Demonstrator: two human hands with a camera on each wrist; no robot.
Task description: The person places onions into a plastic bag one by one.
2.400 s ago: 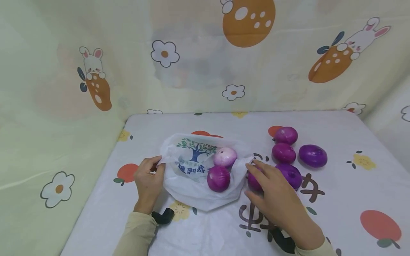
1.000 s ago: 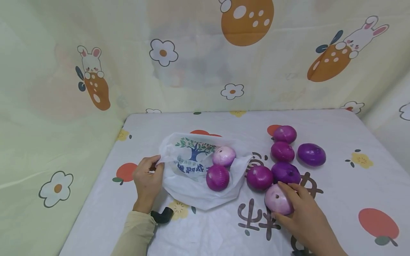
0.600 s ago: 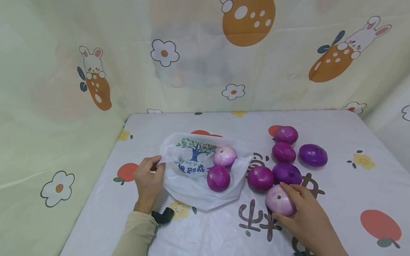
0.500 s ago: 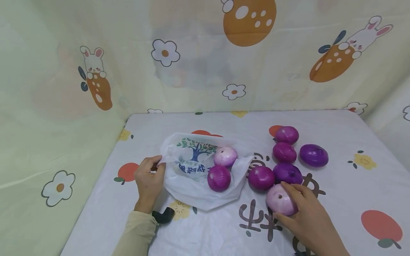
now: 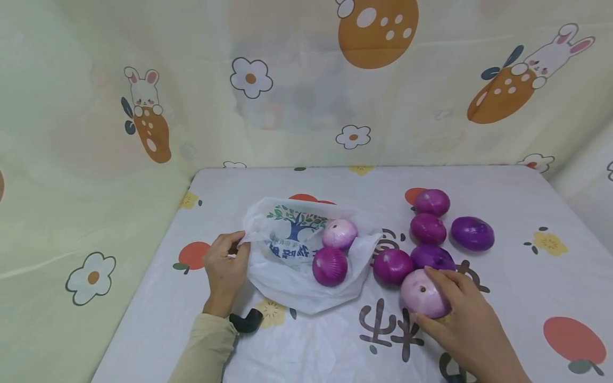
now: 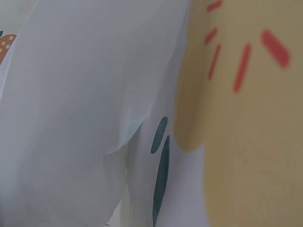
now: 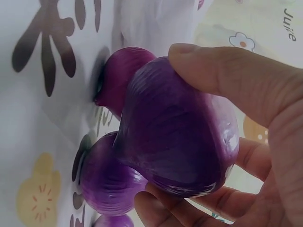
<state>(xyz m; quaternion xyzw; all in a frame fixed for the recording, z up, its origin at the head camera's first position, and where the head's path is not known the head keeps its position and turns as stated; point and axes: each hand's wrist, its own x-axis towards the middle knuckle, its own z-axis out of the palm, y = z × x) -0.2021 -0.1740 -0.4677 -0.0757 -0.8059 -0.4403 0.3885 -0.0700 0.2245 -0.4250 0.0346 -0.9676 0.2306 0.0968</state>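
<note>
A person's right hand [image 5: 468, 322] grips a pale onion [image 5: 421, 295] just beside five darker onions [image 5: 428, 230] on a table [image 5: 512, 290] — while the left hand [image 5: 225, 272] pinches the edge of a white bag [image 5: 306, 298], where two more onions [image 5: 330, 267] lie.

Draped booth [image 5: 52, 202], bunny-print bkdrop [image 5: 301, 106], patterned tblcloth [image 5: 517, 276]

In the right wrist view, a small dark word [image 7: 288, 25] on the patterned backdrop cloth [image 5: 203, 48] runs sideways and appears to read "Juice". The white bag [image 5: 306, 298] bears a row of blue characters [image 5: 289, 250], and the tablecloth [image 5: 306, 351] carries large brown characters [image 5: 406, 335]; neither can be read with certainty.
</note>
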